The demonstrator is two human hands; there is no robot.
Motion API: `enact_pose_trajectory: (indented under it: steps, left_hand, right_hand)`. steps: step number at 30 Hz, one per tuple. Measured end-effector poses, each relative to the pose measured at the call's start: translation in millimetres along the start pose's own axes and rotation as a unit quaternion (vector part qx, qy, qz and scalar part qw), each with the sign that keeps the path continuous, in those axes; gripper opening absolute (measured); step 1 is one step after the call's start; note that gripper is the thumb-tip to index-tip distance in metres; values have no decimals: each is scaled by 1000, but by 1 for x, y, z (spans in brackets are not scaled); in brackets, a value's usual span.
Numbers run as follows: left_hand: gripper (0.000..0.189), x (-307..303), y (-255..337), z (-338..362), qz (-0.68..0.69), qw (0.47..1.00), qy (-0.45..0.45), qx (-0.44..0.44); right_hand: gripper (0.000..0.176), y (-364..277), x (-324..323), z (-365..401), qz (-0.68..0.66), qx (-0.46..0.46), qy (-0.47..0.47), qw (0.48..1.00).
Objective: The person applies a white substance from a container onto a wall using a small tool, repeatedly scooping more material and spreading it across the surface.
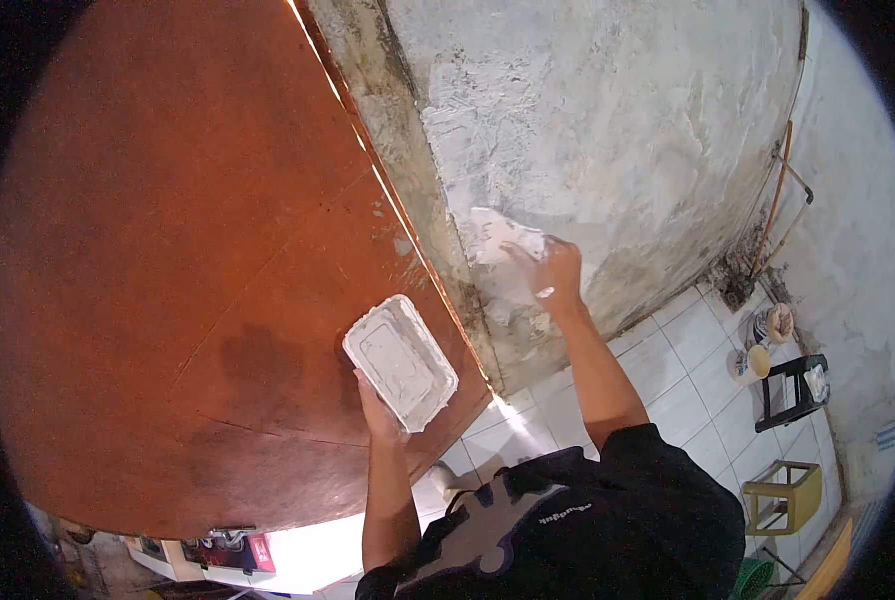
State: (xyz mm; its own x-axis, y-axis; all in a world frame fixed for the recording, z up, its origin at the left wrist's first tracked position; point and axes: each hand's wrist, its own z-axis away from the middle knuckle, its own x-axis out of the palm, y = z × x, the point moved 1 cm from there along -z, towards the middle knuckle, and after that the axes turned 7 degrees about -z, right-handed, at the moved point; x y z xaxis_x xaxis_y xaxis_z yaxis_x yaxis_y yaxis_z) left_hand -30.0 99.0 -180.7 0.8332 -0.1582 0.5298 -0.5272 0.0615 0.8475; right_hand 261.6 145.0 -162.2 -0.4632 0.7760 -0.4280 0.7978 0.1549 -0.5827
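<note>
My left hand [376,408] grips a shallow rectangular tub [420,345] from its lower left side. White putty is smeared over the tub's inside and edges. My right hand [558,272] is closed around a putty-coated scraper [516,233], whose blade lies at the wall [618,130]. Part of the scraper is hidden by the fingers and the white paste, and the hand is slightly blurred. White paste also marks a finger of that hand. Rough white patches cover the grey wall above and around the scraper.
A reddish-brown door [168,250] stands close on the left, light showing along its edge. White floor tiles [688,340] lie below. At right are a black stool [793,392], a yellowish stool [786,497], a cream cup [751,364] and a bucket [774,324].
</note>
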Motion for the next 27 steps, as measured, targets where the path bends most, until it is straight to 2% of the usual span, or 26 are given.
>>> enact_pose_trajectory:
  steps: [3,4,6,8,9,10,11,13,14,17,19,21,22,23,25,27]
  left_hand:
    - [64,-6,-1,2,-15,1000,7,-12]
    - [64,-8,-4,0,4,1000,-2,-14]
    - [64,-8,-6,1,27,999,-2,-18]
    - [64,-1,-6,6,24,997,38,-56]
    - [64,-1,-9,8,27,997,51,-56]
    - [63,0,-10,9,3,998,44,-43]
    - [62,2,-13,11,-23,999,35,-30]
    - [61,-4,-24,10,-5,999,42,-31]
    - [62,-10,-31,9,-34,998,37,-43]
    - [64,-21,-52,1,-49,997,39,-45]
    - [58,-19,-53,0,-44,999,-16,2]
    - [58,-13,-53,2,-20,999,-31,6]
    - [57,-6,-51,2,4,999,-45,10]
    - [57,1,-48,5,2,999,-49,11]
    - [55,27,-36,13,34,999,0,-23]
    - [60,34,-41,16,9,1000,-18,-17]
  right_hand:
    - [32,10,-9,2,-80,-36,39,995]
    - [26,8,-15,5,-58,-84,73,992]
    - [24,-1,-27,13,-75,-77,81,991]
    - [21,-20,-40,26,-99,-72,80,989]
    - [20,-28,-46,34,-224,96,-33,969]
    - [19,-39,-50,42,-332,262,-144,895]
    - [19,-49,-57,49,-332,262,-156,893]
    - [23,-66,-66,57,-307,241,-264,882]
    - [28,-70,-68,62,-265,231,-288,891]
    - [31,-74,-70,73,-242,174,-295,908]
    - [32,-75,-72,75,-267,157,-276,910]
    - [20,-75,-74,76,-251,102,-255,928]
    - [20,-76,-76,76,-253,102,-251,929]
    - [24,-78,-79,76,-242,130,-236,932]
    - [29,-81,-82,80,-230,159,-215,936]
    - [25,-80,-80,86,-211,104,-128,963]
